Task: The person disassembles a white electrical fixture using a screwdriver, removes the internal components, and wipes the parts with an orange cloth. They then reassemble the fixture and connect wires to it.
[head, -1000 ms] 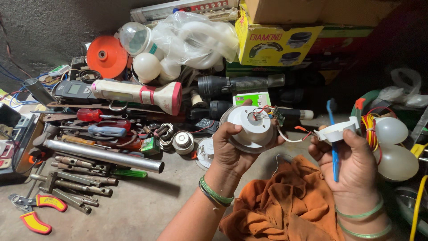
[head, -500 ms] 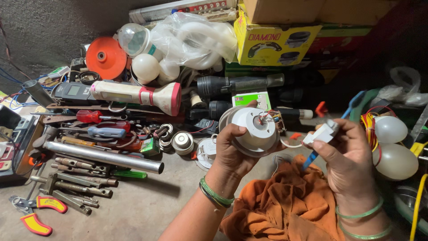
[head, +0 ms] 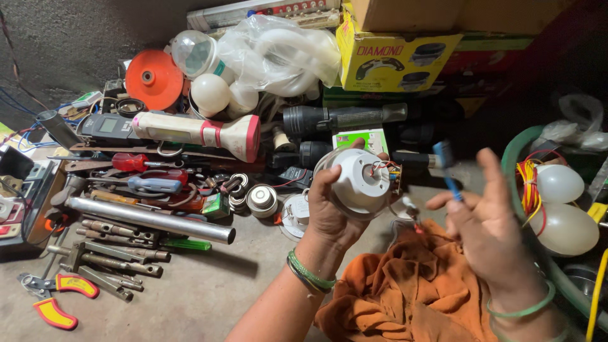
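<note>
1. The left hand [head: 332,209] is closed around a white round lamp body [head: 360,183], fingers wrapped over its rim, holding it up above the floor with its open back turned to the camera.
2. Thin red and white wires [head: 380,168] show on the back of the lamp body, and more wire trails down from it toward the orange cloth [head: 411,297].
3. The right hand [head: 487,221] is raised just right of the lamp body, apart from it, fingers loosely spread. A blue tool [head: 445,164] stands against its fingertips, but motion blur hides how it is gripped.
4. The orange cloth lies crumpled below both hands.
5. Green bangles sit on both wrists.
6. Left of the hands, a steel pipe [head: 149,218] lies on the floor among metal bits, with red-and-yellow pliers [head: 54,297] nearer the camera.
7. Behind those lie a red screwdriver [head: 133,163], a blue one [head: 155,185] and a cream torch [head: 196,132] with a red band.
8. Further back stand an orange disc [head: 154,79], white bulbs [head: 211,94], a plastic bag [head: 278,54] and a yellow box [head: 396,60].
9. A black torch [head: 342,118] lies behind the lamp body.
10. At the right, two white bulbs [head: 560,202] rest in a green tub [head: 516,158] beside a bundle of red and yellow wire [head: 529,183].
</note>
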